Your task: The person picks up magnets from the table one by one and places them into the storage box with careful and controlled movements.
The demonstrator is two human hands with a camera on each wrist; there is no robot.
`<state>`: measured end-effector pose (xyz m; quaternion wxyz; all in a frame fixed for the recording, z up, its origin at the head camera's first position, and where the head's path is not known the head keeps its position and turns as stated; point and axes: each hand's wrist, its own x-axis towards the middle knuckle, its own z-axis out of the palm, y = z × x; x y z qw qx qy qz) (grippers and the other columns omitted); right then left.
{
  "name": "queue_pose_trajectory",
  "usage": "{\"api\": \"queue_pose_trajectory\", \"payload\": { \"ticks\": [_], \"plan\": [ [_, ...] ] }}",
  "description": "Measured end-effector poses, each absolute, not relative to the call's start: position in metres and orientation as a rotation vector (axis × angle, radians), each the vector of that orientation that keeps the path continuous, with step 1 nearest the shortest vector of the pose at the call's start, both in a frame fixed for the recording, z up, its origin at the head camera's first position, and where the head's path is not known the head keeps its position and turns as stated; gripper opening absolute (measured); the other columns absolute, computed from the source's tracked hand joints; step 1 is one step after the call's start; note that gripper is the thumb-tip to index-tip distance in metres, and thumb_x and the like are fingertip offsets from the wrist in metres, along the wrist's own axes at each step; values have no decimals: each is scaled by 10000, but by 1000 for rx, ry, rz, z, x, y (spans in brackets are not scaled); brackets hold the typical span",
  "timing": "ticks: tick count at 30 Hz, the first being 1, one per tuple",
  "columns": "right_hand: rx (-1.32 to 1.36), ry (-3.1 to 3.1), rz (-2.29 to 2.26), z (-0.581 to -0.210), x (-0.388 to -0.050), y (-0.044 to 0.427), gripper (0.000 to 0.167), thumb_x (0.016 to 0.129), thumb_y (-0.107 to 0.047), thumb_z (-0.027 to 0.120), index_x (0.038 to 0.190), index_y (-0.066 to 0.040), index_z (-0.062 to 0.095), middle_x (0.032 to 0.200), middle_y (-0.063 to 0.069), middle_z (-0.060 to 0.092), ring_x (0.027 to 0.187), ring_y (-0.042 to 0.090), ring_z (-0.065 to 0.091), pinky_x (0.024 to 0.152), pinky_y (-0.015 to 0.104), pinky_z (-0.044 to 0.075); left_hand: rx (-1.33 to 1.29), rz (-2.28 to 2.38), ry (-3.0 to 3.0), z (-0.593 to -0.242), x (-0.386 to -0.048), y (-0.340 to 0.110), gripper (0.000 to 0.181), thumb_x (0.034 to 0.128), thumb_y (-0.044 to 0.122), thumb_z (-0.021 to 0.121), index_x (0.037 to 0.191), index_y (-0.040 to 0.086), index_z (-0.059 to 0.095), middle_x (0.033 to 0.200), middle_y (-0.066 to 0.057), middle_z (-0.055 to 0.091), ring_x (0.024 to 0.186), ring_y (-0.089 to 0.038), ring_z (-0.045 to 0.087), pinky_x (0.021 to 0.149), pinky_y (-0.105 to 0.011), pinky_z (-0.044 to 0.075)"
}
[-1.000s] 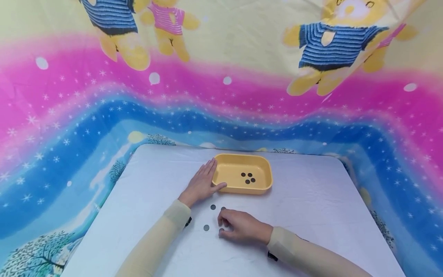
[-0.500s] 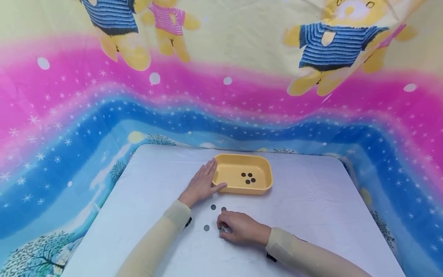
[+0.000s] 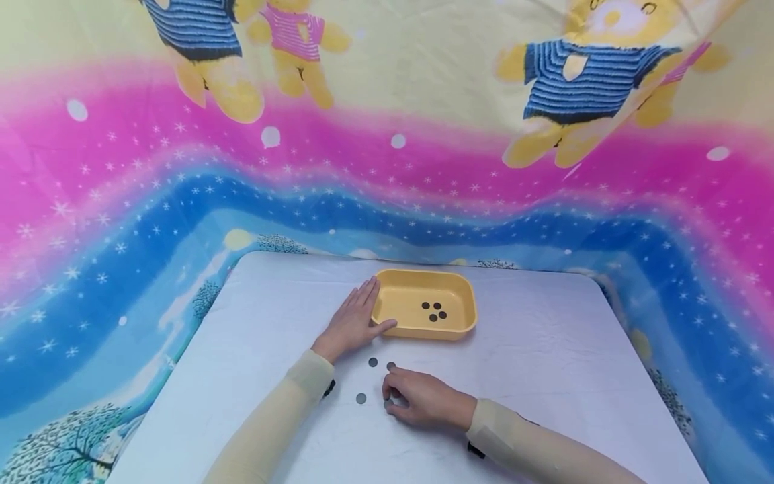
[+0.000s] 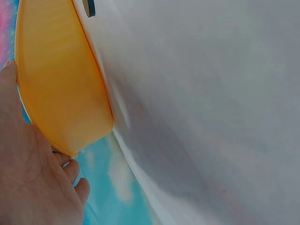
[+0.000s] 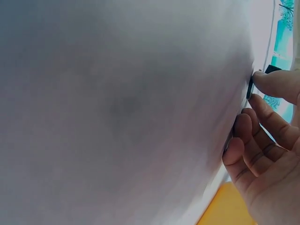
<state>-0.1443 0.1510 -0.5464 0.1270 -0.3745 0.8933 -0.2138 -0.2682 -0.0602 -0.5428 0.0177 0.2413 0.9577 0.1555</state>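
My left hand (image 3: 351, 321) rests against the left end of a yellow plastic tray (image 3: 396, 296), fingers straight, thumb at the front rim. Several small dark grey discs (image 3: 433, 317) lie on the tray's floor, toward the right. In front of the tray, my right hand (image 3: 423, 398) is low over the table and pinches the edge of another dark disc (image 3: 388, 404) between thumb and index finger. The right wrist view has this disc (image 5: 250, 88) between the two fingertips, close to the tabletop. Whether it touches the table I cannot tell.
Three loose discs lie on the white table (image 3: 544, 376): one disc (image 3: 372, 361) below the tray, one disc (image 3: 361, 398) to the left, and one disc (image 3: 391, 366) just beyond the right knuckles. A patterned bear cloth (image 3: 387, 175) hangs around the table's far edge.
My right hand has shifted only slightly, its knuckles lower, uncovering more of the pinched disc. The left hand, tray and loose discs stay where they were.
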Motion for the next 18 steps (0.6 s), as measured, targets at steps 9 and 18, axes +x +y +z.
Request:
{"api": "queue_pose_trajectory", "payload": {
  "ticks": [9,18],
  "plan": [
    [-1126,2593,-625,-545,-144,150,193,957,-201,825,1040,-246,657,953,-153,569,821,-43,514,733,150,488,747,511,2969,-540,-266,-60,1100,1014,808,417,1724,67,23,1811,-83,5,1668,-236,42,1356,-406,58],
    [-1129,2554,-658,-550,-143,148,217,964,-133,796,1027,-242,619,926,-161,558,821,-35,519,740,147,486,738,512,2969,-542,-267,-60,1097,1015,806,419,1726,74,17,1812,-73,-5,1671,-234,38,1356,-401,47]
  ]
}}
